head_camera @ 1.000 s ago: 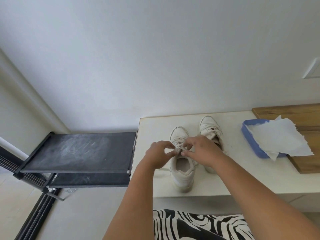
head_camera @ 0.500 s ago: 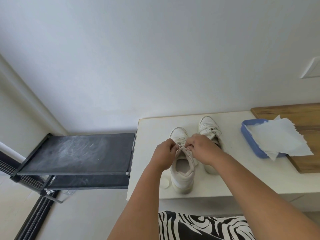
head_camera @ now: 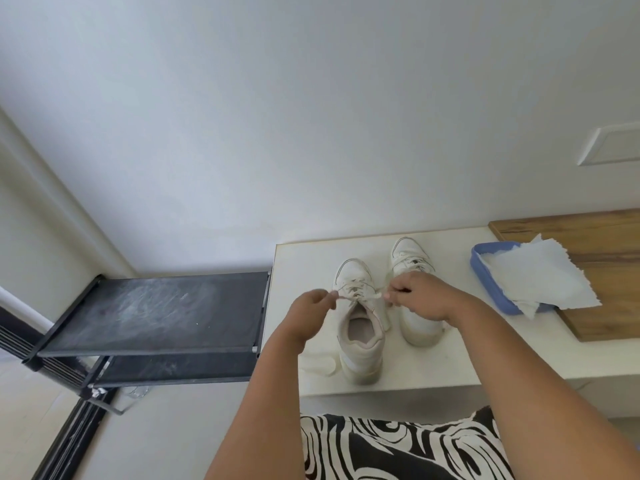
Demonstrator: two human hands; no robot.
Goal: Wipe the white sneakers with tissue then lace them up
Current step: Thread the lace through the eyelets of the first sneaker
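Note:
Two white sneakers stand side by side on a white bench (head_camera: 450, 358), toes toward the wall. Over the left sneaker (head_camera: 358, 341), my left hand (head_camera: 313, 313) pinches one end of its lace (head_camera: 356, 294) on the left side. My right hand (head_camera: 420, 297) pinches the other end on the right, so the lace is stretched across the tongue. The right sneaker (head_camera: 412, 261) is partly hidden under my right hand and wrist. A white tissue (head_camera: 540, 278) lies over a blue tray (head_camera: 485, 271) to the right.
A wooden board (head_camera: 588, 237) lies under the tray at the right end of the bench. A dusty black shelf rack (head_camera: 156, 313) stands left of the bench, against the wall. A small white scrap (head_camera: 323, 367) lies near the left sneaker's heel. Black-and-white patterned cloth (head_camera: 398, 448) covers my lap.
My hands were together over the left sneaker's tongue. They have since moved apart, each pulling a lace end sideways.

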